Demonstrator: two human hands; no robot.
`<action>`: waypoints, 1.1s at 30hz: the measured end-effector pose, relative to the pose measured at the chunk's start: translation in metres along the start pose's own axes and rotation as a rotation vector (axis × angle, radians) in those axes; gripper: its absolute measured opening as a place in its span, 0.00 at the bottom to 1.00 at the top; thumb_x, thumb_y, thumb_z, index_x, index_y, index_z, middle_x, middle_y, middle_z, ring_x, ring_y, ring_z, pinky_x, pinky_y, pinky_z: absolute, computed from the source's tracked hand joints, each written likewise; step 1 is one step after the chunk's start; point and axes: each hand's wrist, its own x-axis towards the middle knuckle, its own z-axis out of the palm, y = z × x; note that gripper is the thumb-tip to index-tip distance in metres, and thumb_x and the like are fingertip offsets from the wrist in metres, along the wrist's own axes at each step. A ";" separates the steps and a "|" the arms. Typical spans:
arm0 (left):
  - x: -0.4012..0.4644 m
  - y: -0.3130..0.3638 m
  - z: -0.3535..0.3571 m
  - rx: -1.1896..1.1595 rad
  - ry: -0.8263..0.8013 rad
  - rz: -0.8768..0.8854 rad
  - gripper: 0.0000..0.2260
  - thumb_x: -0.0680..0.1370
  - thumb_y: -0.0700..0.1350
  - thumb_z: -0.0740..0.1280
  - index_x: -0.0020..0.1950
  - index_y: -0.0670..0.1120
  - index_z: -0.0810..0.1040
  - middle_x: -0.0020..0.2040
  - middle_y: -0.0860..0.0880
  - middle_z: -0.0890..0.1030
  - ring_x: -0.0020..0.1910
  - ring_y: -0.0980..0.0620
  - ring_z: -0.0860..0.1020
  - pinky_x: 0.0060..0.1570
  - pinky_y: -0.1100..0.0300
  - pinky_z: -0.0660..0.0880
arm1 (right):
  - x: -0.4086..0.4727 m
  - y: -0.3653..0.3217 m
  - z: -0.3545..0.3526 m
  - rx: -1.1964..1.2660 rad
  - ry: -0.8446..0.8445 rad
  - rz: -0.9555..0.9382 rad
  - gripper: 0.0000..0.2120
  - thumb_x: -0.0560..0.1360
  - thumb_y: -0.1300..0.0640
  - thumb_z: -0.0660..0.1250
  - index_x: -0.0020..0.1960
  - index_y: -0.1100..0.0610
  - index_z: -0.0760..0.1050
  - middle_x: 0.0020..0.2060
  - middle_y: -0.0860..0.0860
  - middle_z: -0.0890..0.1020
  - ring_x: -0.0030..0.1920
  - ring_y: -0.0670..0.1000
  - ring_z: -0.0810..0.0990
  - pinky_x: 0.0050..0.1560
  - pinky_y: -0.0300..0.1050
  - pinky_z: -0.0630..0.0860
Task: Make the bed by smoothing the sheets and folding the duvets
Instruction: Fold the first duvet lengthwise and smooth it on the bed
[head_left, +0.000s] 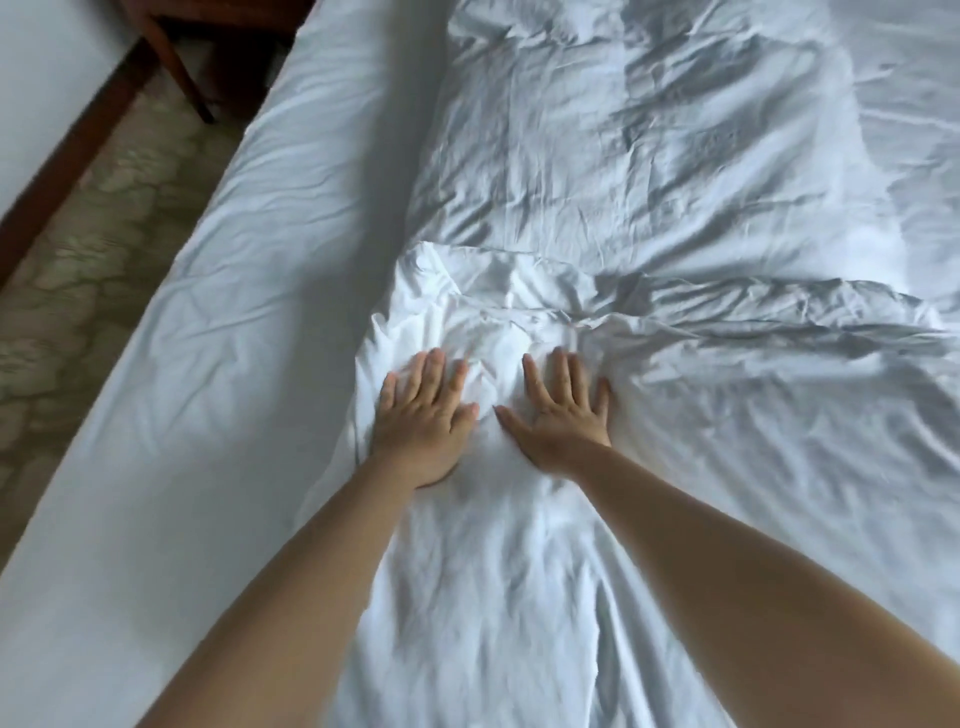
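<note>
While both hands press flat, duvet (597, 519) gets smoothed on bed, right of bare sheet (234, 312).
L hand (423, 415) & R hand (561, 415) fingers straight, spread wide, holding nothing; best to sweep outward w/ even pressure toward bunched fold (493, 296), flattening creases.

On the bed: our left hand (421, 415) and right hand (558, 415) lie side by side on the duvet (623, 208).
Left of duvet: bare sheet (234, 260).
Far left: carpet (93, 234), chair leg (195, 88).
</note>
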 end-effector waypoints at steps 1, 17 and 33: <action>-0.016 0.002 0.000 -0.021 -0.015 -0.009 0.26 0.82 0.59 0.42 0.78 0.55 0.42 0.79 0.52 0.39 0.77 0.53 0.38 0.75 0.47 0.39 | -0.018 -0.005 0.005 0.021 -0.002 -0.010 0.35 0.77 0.31 0.44 0.77 0.43 0.36 0.76 0.51 0.33 0.75 0.51 0.30 0.72 0.59 0.31; -0.200 0.027 0.070 0.081 0.377 -0.072 0.23 0.79 0.55 0.49 0.75 0.56 0.63 0.77 0.46 0.60 0.76 0.43 0.57 0.69 0.32 0.44 | -0.223 0.010 0.084 -0.044 0.239 -0.098 0.33 0.76 0.33 0.39 0.78 0.44 0.45 0.78 0.51 0.49 0.78 0.51 0.45 0.74 0.53 0.33; -0.180 0.045 0.073 0.107 0.210 -0.250 0.23 0.80 0.61 0.44 0.76 0.66 0.48 0.79 0.50 0.43 0.77 0.42 0.38 0.65 0.26 0.38 | -0.222 0.043 0.092 -0.064 0.085 -0.074 0.33 0.76 0.31 0.47 0.76 0.38 0.40 0.77 0.46 0.39 0.77 0.52 0.35 0.73 0.64 0.35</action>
